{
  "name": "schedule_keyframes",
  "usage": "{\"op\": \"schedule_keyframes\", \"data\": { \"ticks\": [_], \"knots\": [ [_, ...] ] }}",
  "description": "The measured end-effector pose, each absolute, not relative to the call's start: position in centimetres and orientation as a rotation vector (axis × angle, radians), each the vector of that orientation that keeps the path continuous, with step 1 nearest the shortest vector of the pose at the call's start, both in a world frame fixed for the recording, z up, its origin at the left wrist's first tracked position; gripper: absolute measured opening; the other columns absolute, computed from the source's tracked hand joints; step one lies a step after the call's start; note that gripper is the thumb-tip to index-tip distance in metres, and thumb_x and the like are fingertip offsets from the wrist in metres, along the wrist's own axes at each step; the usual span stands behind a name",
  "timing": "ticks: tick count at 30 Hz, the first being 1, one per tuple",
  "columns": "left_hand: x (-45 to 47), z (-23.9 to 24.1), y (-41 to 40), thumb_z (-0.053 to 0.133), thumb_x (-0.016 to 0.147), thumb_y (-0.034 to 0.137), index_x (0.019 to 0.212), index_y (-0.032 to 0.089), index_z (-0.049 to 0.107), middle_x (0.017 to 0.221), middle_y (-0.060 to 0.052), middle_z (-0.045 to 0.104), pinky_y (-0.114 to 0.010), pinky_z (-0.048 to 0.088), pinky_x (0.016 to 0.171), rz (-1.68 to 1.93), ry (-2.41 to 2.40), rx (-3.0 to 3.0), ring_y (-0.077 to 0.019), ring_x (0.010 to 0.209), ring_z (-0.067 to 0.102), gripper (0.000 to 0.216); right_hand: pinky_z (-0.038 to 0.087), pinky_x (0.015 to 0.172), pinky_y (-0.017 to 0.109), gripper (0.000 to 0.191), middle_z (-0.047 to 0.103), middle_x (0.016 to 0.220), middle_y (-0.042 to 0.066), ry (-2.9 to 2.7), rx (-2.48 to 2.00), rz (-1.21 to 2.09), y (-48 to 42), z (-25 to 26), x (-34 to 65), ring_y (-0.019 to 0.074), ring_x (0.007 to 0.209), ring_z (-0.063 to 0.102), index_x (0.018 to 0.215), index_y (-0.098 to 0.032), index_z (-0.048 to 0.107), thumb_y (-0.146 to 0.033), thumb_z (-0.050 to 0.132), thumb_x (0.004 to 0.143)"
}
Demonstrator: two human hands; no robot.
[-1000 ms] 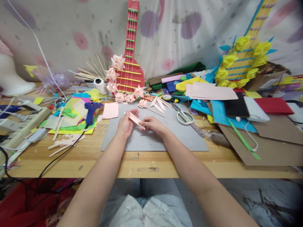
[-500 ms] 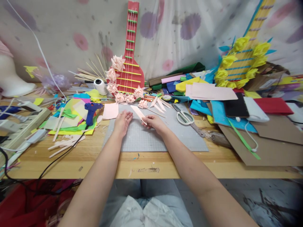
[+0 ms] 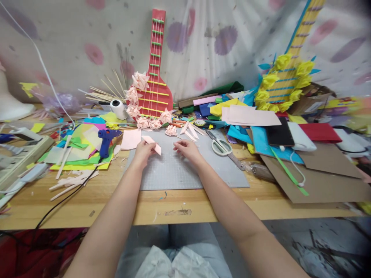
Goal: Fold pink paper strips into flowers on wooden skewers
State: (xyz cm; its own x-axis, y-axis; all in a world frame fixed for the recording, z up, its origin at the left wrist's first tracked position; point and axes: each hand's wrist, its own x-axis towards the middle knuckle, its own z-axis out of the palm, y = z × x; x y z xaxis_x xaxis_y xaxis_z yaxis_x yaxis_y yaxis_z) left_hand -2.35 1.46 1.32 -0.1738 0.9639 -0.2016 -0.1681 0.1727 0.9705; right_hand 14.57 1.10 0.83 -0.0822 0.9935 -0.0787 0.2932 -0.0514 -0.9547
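Observation:
My left hand (image 3: 143, 153) pinches a pale pink paper strip (image 3: 153, 144) at its left end, above the grey cutting mat (image 3: 165, 172). The strip's free end slants toward the right. Across a short gap, my right hand (image 3: 186, 148) hovers over the mat with its fingers half bent and nothing visible in them. Just beyond the hands lie a pink paper rose (image 3: 171, 130) and several cut pink paper pieces (image 3: 191, 133). A square pink sheet (image 3: 131, 139) rests by the left hand, and scissors (image 3: 220, 146) with pale handles lie right of the right hand.
A red paper guitar (image 3: 156, 92) with pink roses stands behind the mat. At left are a blue glue gun (image 3: 107, 141) with its black cord and paper scraps (image 3: 77, 152). Cardboard (image 3: 290, 189), a dark phone (image 3: 279, 135) and a yellow-flowered guitar (image 3: 282, 85) occupy the right.
The pink strip has passed from my right hand to my left, which has closed on it. My right hand has let go. The whole view has shifted slightly.

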Motion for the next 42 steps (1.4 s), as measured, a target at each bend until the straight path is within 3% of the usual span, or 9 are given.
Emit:
{"op": "schedule_keyframes", "data": {
  "ticks": [7, 11, 15, 22, 30, 37, 42],
  "knots": [
    [-3.1, 2.6, 4.4, 0.059, 0.06, 0.016, 0.116, 0.015, 0.044, 0.078, -0.006, 0.063, -0.031, 0.045, 0.069, 0.839, 1.762, 1.583, -0.0197, 0.073, 0.06, 0.059, 0.043, 0.069, 0.03, 0.025, 0.063, 0.089, 0.004, -1.59, -1.839, 0.382, 5.8, 1.9, 20.5, 0.0171, 0.079, 0.056, 0.091, -0.019, 0.057, -0.028, 0.052, 0.069],
    [-3.7, 3.1, 5.3, 0.062, 0.056, 0.013, 0.119, 0.019, 0.045, 0.082, -0.006, 0.063, -0.03, 0.041, 0.075, 0.756, 1.752, 1.794, -0.0218, 0.079, 0.059, 0.065, 0.04, 0.074, 0.036, 0.034, 0.058, 0.102, 0.013, -1.773, -2.031, -0.033, 7.8, 1.8, 23.0, 0.026, 0.094, 0.049, 0.1, -0.016, 0.055, -0.017, 0.05, 0.067],
    [-3.9, 2.2, 5.3, 0.066, 0.05, 0.009, 0.119, 0.022, 0.046, 0.084, -0.005, 0.063, -0.029, 0.04, 0.076, 0.9, 1.607, 1.672, -0.0201, 0.074, 0.059, 0.074, 0.038, 0.07, 0.036, 0.036, 0.059, 0.096, 0.016, -1.983, -2.032, -0.177, 8.7, 0.9, 23.6, 0.0278, 0.093, 0.046, 0.103, -0.013, 0.054, -0.013, 0.046, 0.068],
    [-4.6, 1.7, 5.6, 0.066, 0.051, 0.017, 0.121, 0.02, 0.043, 0.095, -0.009, 0.061, -0.029, 0.041, 0.071, 0.817, 1.682, 1.694, -0.0203, 0.075, 0.058, 0.074, 0.037, 0.067, 0.034, 0.029, 0.06, 0.085, 0.015, -2.017, -2.008, -0.266, 9.5, 0.4, 23.3, 0.0253, 0.09, 0.047, 0.096, -0.015, 0.058, -0.012, 0.039, 0.075],
    [-4.0, 2.9, 5.1, 0.057, 0.066, 0.033, 0.113, 0.013, 0.047, 0.109, -0.019, 0.055, -0.035, 0.039, 0.081, 0.452, 1.965, 2.127, -0.0287, 0.097, 0.053, 0.052, 0.038, 0.067, 0.033, 0.026, 0.061, 0.084, 0.011, -1.833, -1.998, -0.146, 7.9, 1.3, 23.4, 0.0242, 0.087, 0.049, 0.096, -0.018, 0.058, -0.018, 0.042, 0.075],
    [-2.6, 1.5, 6.3, 0.053, 0.066, 0.018, 0.092, 0.018, 0.057, 0.096, -0.014, 0.061, -0.034, 0.039, 0.078, 0.617, 1.989, 2.069, -0.0263, 0.091, 0.056, 0.026, 0.038, 0.069, 0.033, 0.028, 0.063, 0.086, 0.006, -1.731, -1.878, 0.001, 4.9, 1.1, 22.8, 0.0228, 0.086, 0.05, 0.097, -0.021, 0.057, -0.019, 0.044, 0.072],
    [-2.6, 1.1, 6.6, 0.056, 0.063, 0.015, 0.083, 0.022, 0.06, 0.087, -0.01, 0.063, -0.036, 0.039, 0.078, 0.786, 1.969, 1.929, -0.0261, 0.087, 0.056, 0.021, 0.04, 0.07, 0.032, 0.028, 0.064, 0.084, 0.005, -1.595, -1.781, 0.179, 4.3, 0.0, 22.7, 0.0193, 0.077, 0.053, 0.094, -0.019, 0.057, -0.02, 0.046, 0.069]
  ]
}}
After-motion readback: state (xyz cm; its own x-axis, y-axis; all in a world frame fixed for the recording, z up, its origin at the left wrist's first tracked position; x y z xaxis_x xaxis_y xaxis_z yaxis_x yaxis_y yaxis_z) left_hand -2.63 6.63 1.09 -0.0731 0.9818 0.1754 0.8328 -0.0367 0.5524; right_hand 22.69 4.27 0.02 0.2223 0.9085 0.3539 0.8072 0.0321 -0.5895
